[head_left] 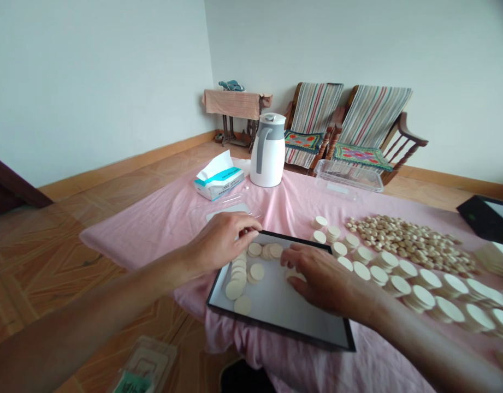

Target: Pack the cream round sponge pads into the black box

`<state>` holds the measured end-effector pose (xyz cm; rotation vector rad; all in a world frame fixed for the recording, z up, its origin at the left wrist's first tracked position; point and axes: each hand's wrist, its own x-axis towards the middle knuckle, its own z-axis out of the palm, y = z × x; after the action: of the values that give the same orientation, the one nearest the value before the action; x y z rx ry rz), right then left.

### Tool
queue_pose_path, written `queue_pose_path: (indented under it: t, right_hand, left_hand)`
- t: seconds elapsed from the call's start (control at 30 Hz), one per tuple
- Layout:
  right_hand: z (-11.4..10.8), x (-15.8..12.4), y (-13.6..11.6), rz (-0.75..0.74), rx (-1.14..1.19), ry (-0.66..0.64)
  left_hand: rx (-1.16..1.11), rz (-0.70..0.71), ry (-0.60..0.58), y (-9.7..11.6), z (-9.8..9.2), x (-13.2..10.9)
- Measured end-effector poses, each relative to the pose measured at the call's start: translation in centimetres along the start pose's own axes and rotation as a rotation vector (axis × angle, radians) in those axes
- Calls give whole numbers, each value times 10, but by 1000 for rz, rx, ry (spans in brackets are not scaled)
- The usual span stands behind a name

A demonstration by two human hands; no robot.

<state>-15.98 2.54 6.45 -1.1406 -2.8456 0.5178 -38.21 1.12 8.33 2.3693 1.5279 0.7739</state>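
Left hand (220, 243) over black-rimmed white tray (276, 329), fingers (241, 222) pressed together, curled above leaning row of cream discs (238, 273); any pinch hidden. Right hand (327, 278) over tray, fingers (296, 261) slightly spread, tips on discs. Tray on pink tablecloth (124, 234); disc stacks (398, 284) and pile of small beige pellets (410, 243) to right.

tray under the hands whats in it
The tray holds pale round discs, some in an overlapping row near the left hand. The right hand covers part of the tray, so what lies beneath it cannot be seen.
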Motion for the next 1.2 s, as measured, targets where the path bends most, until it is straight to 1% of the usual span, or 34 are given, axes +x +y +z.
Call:
queue_pose_path:
  t: [0.07,0.1,0.17,0.23,0.33,0.47,0.6,0.73,0.87,1.0,1.07,1.2]
  right_hand:
    - [1,6,-8,-50,37,1]
    - [2,9,-13,-76,39,-5]
    - [5,17,-23,-108,20,-12]
    - [9,25,-34,-117,-4,2]
    - [14,37,-46,-109,-37,36]
    - [22,54,-53,-87,-53,52]
    - [28,69,-52,-104,-32,70]
    - [31,77,-50,-74,-31,41]
    - [29,80,-47,-65,27,-11]
    - [25,79,-48,-55,87,-73]
    - [24,77,-49,-51,102,-75]
    - [23,71,-53,-66,65,-38]
  left_hand:
    - [-62,-71,157,-7,-4,-9]
    - [-95,-108,210,-12,-3,-14]
    - [-180,-194,273,-22,2,-26]
    - [-282,-277,319,-32,12,-35]
    - [-394,-374,352,-42,28,-45]
    - [-522,-384,344,-46,43,-48]
    - [-574,-369,318,-48,52,-48]
    - [-620,-347,263,-50,53,-48]
    - [-682,-343,214,-50,50,-49]
    - [-685,-373,214,-50,49,-48]
    - [-682,-371,212,-51,49,-48]
    - [-662,-364,224,-53,50,-48]
